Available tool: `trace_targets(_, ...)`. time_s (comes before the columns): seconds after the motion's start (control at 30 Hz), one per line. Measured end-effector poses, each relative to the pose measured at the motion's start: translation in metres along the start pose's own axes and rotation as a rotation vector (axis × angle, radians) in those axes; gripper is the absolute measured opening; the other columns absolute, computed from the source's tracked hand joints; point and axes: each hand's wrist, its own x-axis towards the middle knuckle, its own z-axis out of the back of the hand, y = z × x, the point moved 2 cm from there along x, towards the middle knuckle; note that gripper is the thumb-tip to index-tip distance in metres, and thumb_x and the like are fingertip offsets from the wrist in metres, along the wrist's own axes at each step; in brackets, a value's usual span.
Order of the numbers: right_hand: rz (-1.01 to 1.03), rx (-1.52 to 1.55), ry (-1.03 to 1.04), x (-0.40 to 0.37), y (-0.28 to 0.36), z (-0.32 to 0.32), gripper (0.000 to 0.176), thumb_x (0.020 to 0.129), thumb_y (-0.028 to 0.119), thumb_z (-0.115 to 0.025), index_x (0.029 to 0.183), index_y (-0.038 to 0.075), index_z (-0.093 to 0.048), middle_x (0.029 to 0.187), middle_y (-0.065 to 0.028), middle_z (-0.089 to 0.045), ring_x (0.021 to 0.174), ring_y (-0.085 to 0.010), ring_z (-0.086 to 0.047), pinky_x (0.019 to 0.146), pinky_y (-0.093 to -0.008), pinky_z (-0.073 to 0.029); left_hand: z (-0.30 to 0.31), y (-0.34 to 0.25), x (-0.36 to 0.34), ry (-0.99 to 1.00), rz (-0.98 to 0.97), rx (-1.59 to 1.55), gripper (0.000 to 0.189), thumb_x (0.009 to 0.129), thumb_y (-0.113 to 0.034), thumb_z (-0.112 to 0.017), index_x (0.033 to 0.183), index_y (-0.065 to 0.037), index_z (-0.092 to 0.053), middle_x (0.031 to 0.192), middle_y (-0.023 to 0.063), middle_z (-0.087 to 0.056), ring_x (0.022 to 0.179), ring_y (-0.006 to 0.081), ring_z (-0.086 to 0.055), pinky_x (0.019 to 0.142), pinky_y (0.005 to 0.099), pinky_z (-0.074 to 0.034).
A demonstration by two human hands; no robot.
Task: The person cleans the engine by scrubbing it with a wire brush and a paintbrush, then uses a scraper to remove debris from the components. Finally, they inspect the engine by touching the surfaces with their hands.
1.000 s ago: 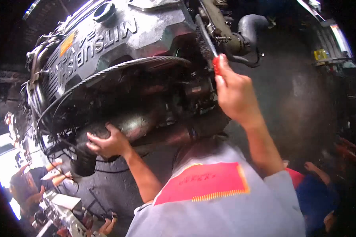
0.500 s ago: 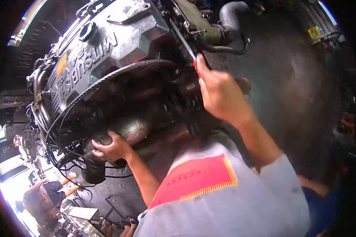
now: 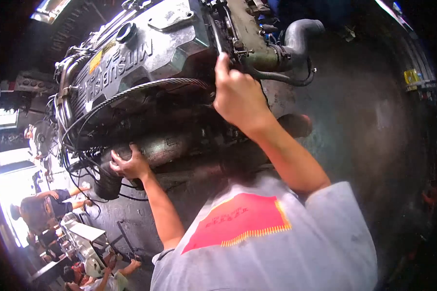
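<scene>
My right hand is closed around a long screwdriver, its index finger stretched along the tool. The screwdriver's metal shaft runs up beside the engine cover, its tip out of clear sight and its handle hidden in my palm. A grey cover marked MITSUBISHI tops the large engine. Lower left, my left hand has its fingers spread and rests against a dark metal cylinder on the engine's side. Between the hands, a braided steel cable arcs across the engine.
A grey bent pipe sticks out at the engine's upper right. Black hoses and wires hang at the left, near a corrugated duct. Other people are at the lower left by a white-topped bench. Something yellow is at far right.
My right hand has moved up and left along the engine with the screwdriver, whose red handle no longer shows. My left hand stays at the cylinder. The view has shifted slightly.
</scene>
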Motion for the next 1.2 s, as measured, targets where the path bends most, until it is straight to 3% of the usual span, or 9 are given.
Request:
trace_targets(0.13,-0.073,0.23,0.094,-0.072,-0.021,0.021,0.05,0.078,0.005,-0.049,0.126,-0.005,-0.036,0.072,-0.0205,-0.057,0.064,-0.0355,-0.058,0.059,-0.043,-0.047,-0.006,0.002,0.0,-0.057,-0.034,-0.046,0.065,0.059,-0.044,-0.07,0.116,-0.017,-0.052,0.124,0.0183,-0.039,0.114,0.0365,-0.038,0.091,0.0492,-0.034)
trace_targets(0.2,0.028,0.383,-0.095,-0.079,-0.039,0.028,0.052,0.078,0.005,-0.048,0.126,-0.007,-0.033,0.069,-0.0194,-0.054,0.056,-0.0346,-0.056,0.052,-0.0425,-0.047,-0.006,0.004,0.001,-0.029,-0.028,-0.04,0.065,0.06,-0.043,-0.07,0.116,-0.017,-0.052,0.124,0.0192,-0.04,0.115,0.0368,-0.037,0.092,0.0499,-0.033)
trace_targets(0.47,0.319,0.73,-0.09,-0.103,-0.041,0.053,0.056,0.076,0.001,-0.055,0.127,-0.007,-0.033,0.066,-0.015,-0.051,0.05,-0.0287,-0.052,0.043,-0.0349,-0.044,-0.009,0.01,0.009,0.02,-0.043,-0.011,0.067,0.061,-0.046,-0.069,0.119,-0.018,-0.049,0.123,0.0261,-0.039,0.116,0.0402,-0.036,0.095,0.0481,-0.032)
trace_targets(0.67,0.364,0.962,-0.009,-0.111,-0.076,0.055,0.056,0.076,0.0,-0.056,0.127,-0.004,-0.034,0.08,-0.0205,-0.057,0.062,-0.0333,-0.059,0.053,-0.0377,-0.047,0.012,0.022,-0.037,-0.009,-0.08,-0.326,0.082,0.077,-0.042,-0.06,0.129,0.01,-0.023,0.134,0.0278,-0.025,0.125,0.0363,-0.025,0.104,0.0391,-0.021)
trace_targets(0.77,0.157,0.862,0.104,-0.12,-0.113,0.059,0.052,0.078,0.005,-0.057,0.126,0.002,-0.039,0.093,-0.0215,-0.06,0.078,-0.0331,-0.062,0.066,-0.0343,-0.05,0.019,0.062,-0.12,-0.04,0.299,-0.233,0.079,0.079,-0.045,-0.056,0.13,0.008,-0.026,0.129,0.0293,-0.033,0.122,0.0392,-0.03,0.103,0.0419,-0.021)
trace_targets(0.83,0.115,0.791,0.0,-0.116,-0.128,0.069,0.047,0.079,0.007,-0.054,0.125,0.004,-0.043,0.084,-0.0149,-0.062,0.07,-0.0202,-0.062,0.064,-0.0305,-0.048,0.003,0.141,-0.194,0.057,0.464,0.045,0.081,0.075,-0.045,-0.06,0.13,0.005,-0.028,0.129,0.0278,-0.035,0.122,0.0386,-0.03,0.102,0.0409,-0.024)
trace_targets(0.97,-0.1,0.844,-0.01,-0.104,-0.167,0.063,0.045,0.083,0.01,-0.051,0.127,0.004,-0.042,0.073,-0.005,-0.057,0.063,-0.011,-0.051,0.059,-0.0229,-0.043,0.053,0.172,-0.325,0.59,0.746,-0.023,0.079,0.068,-0.037,-0.066,0.126,0.005,-0.034,0.124,0.0253,-0.043,0.116,0.0342,-0.041,0.097,0.0387,-0.034)
trace_targets(1.03,-0.204,0.862,-0.011,-0.092,-0.176,0.064,0.046,0.083,0.009,-0.052,0.127,0.003,-0.041,0.074,-0.0038,-0.056,0.064,-0.0094,-0.05,0.059,-0.0222,-0.043,0.004,0.274,-0.423,0.85,0.723,0.399,0.068,0.067,-0.029,-0.065,0.122,0.003,-0.041,0.12,0.0247,-0.047,0.112,0.0338,-0.046,0.094,0.0391,-0.036)
trace_targets(1.2,-0.098,1.133,-0.136,-0.061,-0.179,0.043,0.044,0.085,0.003,-0.046,0.128,0.005,-0.041,0.071,0.001,-0.049,0.051,-0.0035,-0.037,0.043,-0.0169,-0.032,0.064,0.22,-0.422,0.903,1.141,0.101,0.049,0.067,-0.027,-0.065,0.109,-0.005,-0.056,0.112,0.019,-0.055,0.105,0.0338,-0.052,0.089,0.0397,-0.042)
